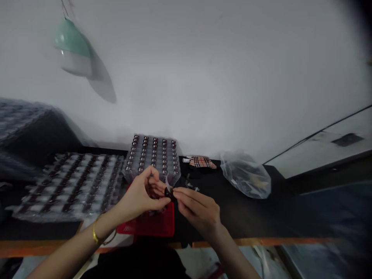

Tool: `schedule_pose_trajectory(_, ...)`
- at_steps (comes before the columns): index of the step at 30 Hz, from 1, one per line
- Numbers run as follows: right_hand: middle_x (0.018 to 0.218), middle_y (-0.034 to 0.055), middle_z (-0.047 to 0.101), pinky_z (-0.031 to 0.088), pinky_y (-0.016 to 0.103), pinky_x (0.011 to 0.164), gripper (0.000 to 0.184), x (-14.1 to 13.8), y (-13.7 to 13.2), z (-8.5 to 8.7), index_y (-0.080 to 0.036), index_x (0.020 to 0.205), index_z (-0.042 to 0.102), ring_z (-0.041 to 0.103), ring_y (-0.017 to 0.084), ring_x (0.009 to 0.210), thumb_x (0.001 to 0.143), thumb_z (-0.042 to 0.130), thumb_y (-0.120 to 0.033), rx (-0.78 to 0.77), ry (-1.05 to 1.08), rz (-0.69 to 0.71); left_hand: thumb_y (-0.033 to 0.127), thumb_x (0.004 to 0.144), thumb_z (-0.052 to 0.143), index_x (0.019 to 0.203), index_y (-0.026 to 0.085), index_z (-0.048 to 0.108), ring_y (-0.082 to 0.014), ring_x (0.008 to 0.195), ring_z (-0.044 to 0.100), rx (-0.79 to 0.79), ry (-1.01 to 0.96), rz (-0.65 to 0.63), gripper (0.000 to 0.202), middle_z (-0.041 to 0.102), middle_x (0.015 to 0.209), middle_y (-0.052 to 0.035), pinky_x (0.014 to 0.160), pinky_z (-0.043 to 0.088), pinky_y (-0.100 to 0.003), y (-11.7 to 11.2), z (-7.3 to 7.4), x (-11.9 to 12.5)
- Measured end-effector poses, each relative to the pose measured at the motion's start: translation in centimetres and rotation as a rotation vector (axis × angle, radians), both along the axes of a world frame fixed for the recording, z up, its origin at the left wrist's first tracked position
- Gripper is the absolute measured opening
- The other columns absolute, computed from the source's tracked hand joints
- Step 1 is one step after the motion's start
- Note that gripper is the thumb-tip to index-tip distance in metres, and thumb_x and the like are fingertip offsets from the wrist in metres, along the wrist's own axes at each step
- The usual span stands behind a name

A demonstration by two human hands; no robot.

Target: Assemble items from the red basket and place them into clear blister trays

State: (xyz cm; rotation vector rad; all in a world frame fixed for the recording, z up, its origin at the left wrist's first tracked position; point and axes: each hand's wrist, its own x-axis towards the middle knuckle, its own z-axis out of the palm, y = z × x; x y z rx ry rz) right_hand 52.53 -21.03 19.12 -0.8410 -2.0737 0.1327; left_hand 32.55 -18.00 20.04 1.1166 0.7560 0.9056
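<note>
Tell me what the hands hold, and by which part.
A small black part, pinched between the fingertips of left hand and right hand; where exactly cannot be told.

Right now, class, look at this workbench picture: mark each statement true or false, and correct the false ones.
1. The left hand and the right hand both pinch a small black part. True.
2. The basket under the hands is blue. False: it is red.
3. A gold bracelet sits on the left wrist. True.
4. The clear plastic bag lies left of the trays. False: it lies to their right.
</note>
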Motion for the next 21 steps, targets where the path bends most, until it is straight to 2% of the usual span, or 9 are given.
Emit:
schedule_pose_trajectory(3, 0.108, 0.0035, 0.074, 0.059, 0.02, 0.088, 0.045, 0.1, 0.2, -0.4, -0.025, 0.126, 0.061, 0.073, 0.014, 0.093, 0.086, 0.059, -0.005, 0.011, -0.064, 0.049, 0.012, 0.06, 0.08, 0.084, 0.021, 0.037, -0.0077, 0.063, 0.064, -0.06, -0.038, -0.009, 0.05, 0.068, 0.074, 0.0057, 0.064, 0.051, -0.019, 0.1, -0.9, -0.1)
schedule_pose_trajectory(6, 0.105, 0.0058, 0.075, 0.06, 0.022, 0.084, 0.044, -0.3, 0.2, -1.6, -0.024, 0.129, 0.059, 0.073, 0.017, 0.091, 0.088, 0.057, -0.009, 0.044, -0.097, 0.048, 0.016, 0.054, 0.084, 0.091, 0.018, 0.049, -0.0092, 0.06, 0.062, -0.14, -0.008, -0.019, 0.051, 0.066, 0.072, 0.0044, 0.06, 0.049, -0.021, 0.0, -3.3, -0.2)
schedule_pose_trajectory(9, 0.103, 0.0083, 0.076, 0.063, 0.026, 0.078, 0.036, -1.3, 0.2, -4.7, -0.024, 0.127, 0.061, 0.074, 0.021, 0.089, 0.092, 0.055, -0.021, -0.026, -0.102, 0.021, 0.022, 0.047, 0.087, 0.092, 0.015, 0.063, -0.0082, 0.059, 0.056, -0.26, 0.034, 0.043, 0.052, 0.064, 0.074, 0.0027, 0.056, 0.045, -0.02, -0.3, -7.2, -1.0)
schedule_pose_trajectory(11, 0.101, 0.0069, 0.076, 0.064, 0.027, 0.075, 0.03, -2.4, 0.4, -7.5, -0.026, 0.123, 0.064, 0.075, 0.021, 0.085, 0.095, 0.052, -0.025, -0.089, -0.086, 0.065, 0.028, 0.044, 0.088, 0.079, 0.015, 0.065, -0.0092, 0.062, 0.055, -0.302, 0.065, 0.069, 0.043, 0.063, 0.073, 0.002, 0.059, 0.044, -0.021, -0.4, -9.6, -2.4)
schedule_pose_trajectory(12, 0.098, 0.0063, 0.077, 0.065, 0.026, 0.073, 0.028, -3.1, 0.4, -8.8, -0.026, 0.119, 0.066, 0.075, 0.021, 0.082, 0.097, 0.049, -0.026, -0.107, -0.091, 0.105, 0.03, 0.045, 0.088, 0.075, 0.015, 0.066, -0.0099, 0.063, 0.055, -0.29, 0.127, 0.029, 0.04, 0.063, 0.071, 0.0022, 0.06, 0.044, -0.022, -0.4, -10.6, -3.3)
schedule_pose_trajectory(14, 0.094, 0.0061, 0.077, 0.064, 0.024, 0.072, 0.03, -4.6, 0.3, -11.0, -0.024, 0.109, 0.07, 0.075, 0.019, 0.079, 0.1, 0.042, -0.028, -0.136, -0.132, 0.196, 0.03, 0.049, 0.085, 0.074, 0.016, 0.068, -0.0111, 0.063, 0.055, -0.169, 0.333, -0.104, 0.034, 0.063, 0.068, 0.003, 0.062, 0.044, -0.023, -0.7, -11.8, -5.2)
schedule_pose_trajectory(17, 0.09, 0.0074, 0.077, 0.062, 0.022, 0.071, 0.042, -6.9, -0.2, -13.1, -0.02, 0.099, 0.072, 0.075, 0.018, 0.077, 0.103, 0.031, -0.027, -0.189, -0.217, 0.309, 0.022, 0.053, 0.083, 0.076, 0.018, 0.069, -0.0117, 0.062, 0.055, 0.12, 0.676, -0.292, 0.027, 0.064, 0.067, 0.0041, 0.058, 0.041, -0.022, -1.2, -12.6, -7.2)
schedule_pose_trajectory(19, 0.088, 0.007, 0.077, 0.062, 0.022, 0.071, 0.039, -8.1, -0.3, -14.0, -0.019, 0.098, 0.073, 0.074, 0.018, 0.076, 0.102, 0.035, -0.025, -0.241, -0.243, 0.362, 0.015, 0.051, 0.083, 0.074, 0.018, 0.068, -0.0114, 0.059, 0.056, 0.254, 0.816, -0.378, 0.028, 0.064, 0.065, 0.0046, 0.055, 0.039, -0.02, -1.4, -13.1, -8.1)
schedule_pose_trajectory(21, 0.096, 0.007, 0.077, 0.061, 0.023, 0.077, 0.026, -8.8, -0.1, -15.0, -0.021, 0.105, 0.072, 0.074, 0.019, 0.083, 0.098, 0.047, -0.026, -0.332, -0.269, 0.395, 0.014, 0.05, 0.084, 0.074, 0.019, 0.069, -0.0107, 0.057, 0.057, 0.336, 0.922, -0.427, 0.029, 0.065, 0.064, 0.0054, 0.053, 0.04, -0.018, -0.8, -13.6, -9.3)
